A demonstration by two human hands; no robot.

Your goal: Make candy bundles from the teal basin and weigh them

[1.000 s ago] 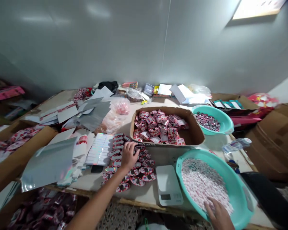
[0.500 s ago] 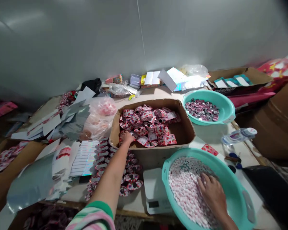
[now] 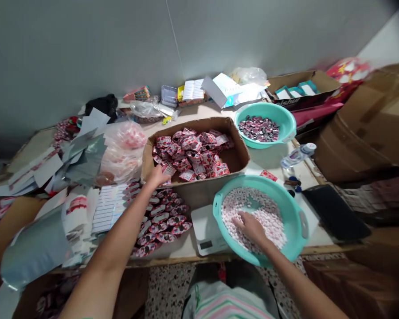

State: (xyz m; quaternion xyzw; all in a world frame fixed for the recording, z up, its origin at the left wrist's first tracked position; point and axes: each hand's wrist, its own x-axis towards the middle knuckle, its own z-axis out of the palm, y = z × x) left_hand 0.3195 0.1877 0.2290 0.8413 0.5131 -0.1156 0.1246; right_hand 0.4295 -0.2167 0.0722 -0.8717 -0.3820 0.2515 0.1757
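My left hand (image 3: 155, 176) is at the near left corner of a cardboard box (image 3: 194, 182), its fingers closed on a small red-and-white printed packet (image 3: 168, 170). Similar packets (image 3: 191, 144) with dark round openings lie heaped in the box. On the right, my right hand (image 3: 251, 225) reaches into a turquoise basin (image 3: 294, 228). Its fingers are apart, with the tips among many small pale pink-and-white pieces (image 3: 269, 223); whether it has any of them is hidden.
Rows of upright packets (image 3: 159, 217) stand before the box. A white scale (image 3: 206, 226) sits left of the basin. Behind are a second turquoise basin (image 3: 287, 126) with round tins and a clear bottle (image 3: 298, 155). Plastic bags (image 3: 123, 150) and silvery sheets (image 3: 36, 246) lie left.
The view has shifted, showing more of the table's front. My left hand has drawn back to the box's near edge with a packet. My right hand has moved to the left across the pale pieces.
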